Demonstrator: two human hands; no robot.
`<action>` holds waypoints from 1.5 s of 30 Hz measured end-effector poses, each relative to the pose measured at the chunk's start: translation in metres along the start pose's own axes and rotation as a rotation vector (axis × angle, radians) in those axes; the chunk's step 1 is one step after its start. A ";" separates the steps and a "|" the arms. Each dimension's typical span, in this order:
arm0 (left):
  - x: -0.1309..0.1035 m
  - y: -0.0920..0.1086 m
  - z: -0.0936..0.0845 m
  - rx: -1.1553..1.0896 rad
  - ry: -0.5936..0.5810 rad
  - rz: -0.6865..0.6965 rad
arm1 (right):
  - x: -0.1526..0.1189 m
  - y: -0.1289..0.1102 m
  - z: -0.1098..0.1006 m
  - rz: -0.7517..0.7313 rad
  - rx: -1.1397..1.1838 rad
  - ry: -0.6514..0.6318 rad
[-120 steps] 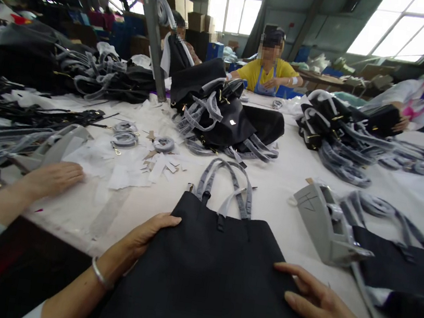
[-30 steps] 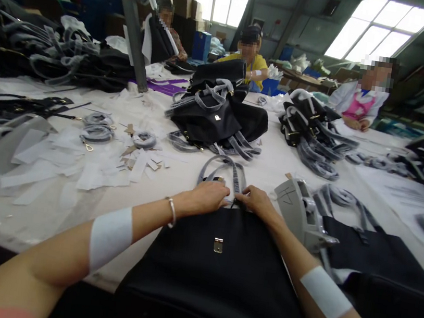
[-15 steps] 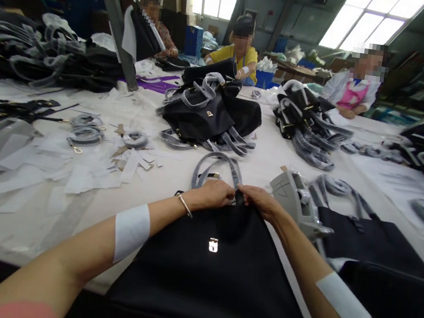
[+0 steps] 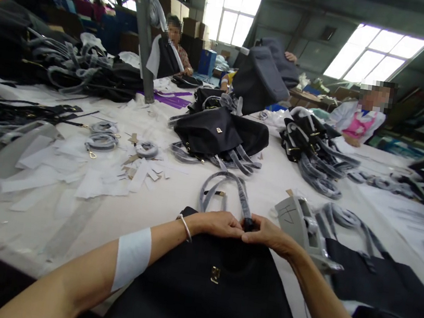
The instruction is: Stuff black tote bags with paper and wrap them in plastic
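Note:
A black handbag [image 4: 199,304] with a small gold emblem stands close in front of me. Its handles [image 4: 244,195], wrapped in clear film, loop up beyond the top edge. My left hand [image 4: 224,225] is closed, fingers pinched at the bag's top edge beside the base of a handle. At that same spot my right hand [image 4: 268,235] pinches the black handle base [image 4: 248,224] between thumb and fingers. The fingertips of both hands nearly meet. What lies between the left fingertips is partly hidden.
Grey tape dispensers stand at right [image 4: 297,223] and left [image 4: 27,154]. Another black bag [image 4: 381,272] lies right. Bag piles [image 4: 215,133], coiled straps [image 4: 102,138] and paper scraps [image 4: 94,179] cover the white table [image 4: 115,229]. Co-workers are across it; one person's hand [image 4: 290,57] is by a raised bag [image 4: 265,77].
My view has tilted up and left, so the scene sits lower and further right. Both hands stay at the handle base. Across the table, a dark bag has been lifted in front of a co-worker.

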State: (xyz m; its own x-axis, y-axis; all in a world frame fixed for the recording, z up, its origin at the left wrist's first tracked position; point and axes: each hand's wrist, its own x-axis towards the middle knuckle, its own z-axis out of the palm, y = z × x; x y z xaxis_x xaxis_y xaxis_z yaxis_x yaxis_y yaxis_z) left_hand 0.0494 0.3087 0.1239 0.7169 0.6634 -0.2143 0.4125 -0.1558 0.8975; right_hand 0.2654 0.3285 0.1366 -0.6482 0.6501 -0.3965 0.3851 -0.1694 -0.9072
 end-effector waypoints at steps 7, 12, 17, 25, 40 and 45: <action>-0.008 0.006 0.007 -0.033 -0.168 0.011 | 0.009 0.004 0.002 0.086 -0.023 -0.244; -0.074 0.009 -0.073 -0.018 0.825 0.068 | 0.009 0.008 0.003 0.226 -0.027 -0.213; -0.137 -0.019 -0.168 -0.220 1.814 -0.022 | 0.020 0.012 0.006 0.301 -0.111 -0.189; -0.040 -0.054 -0.079 0.179 0.764 -0.294 | 0.017 0.001 0.009 0.184 -0.520 0.169; -0.070 -0.023 -0.030 0.678 0.700 -0.267 | 0.013 0.022 -0.017 0.312 -0.695 0.239; -0.017 -0.006 -0.023 0.940 0.466 -0.046 | 0.008 0.004 0.005 0.317 -0.932 0.329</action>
State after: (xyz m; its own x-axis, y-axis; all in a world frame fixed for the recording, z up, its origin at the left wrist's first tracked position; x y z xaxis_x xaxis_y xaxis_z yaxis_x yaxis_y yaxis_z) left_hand 0.0220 0.3155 0.1313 0.4847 0.8680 0.1081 0.8471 -0.4966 0.1893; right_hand 0.2584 0.3298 0.1288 -0.2708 0.8694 -0.4132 0.9529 0.1812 -0.2432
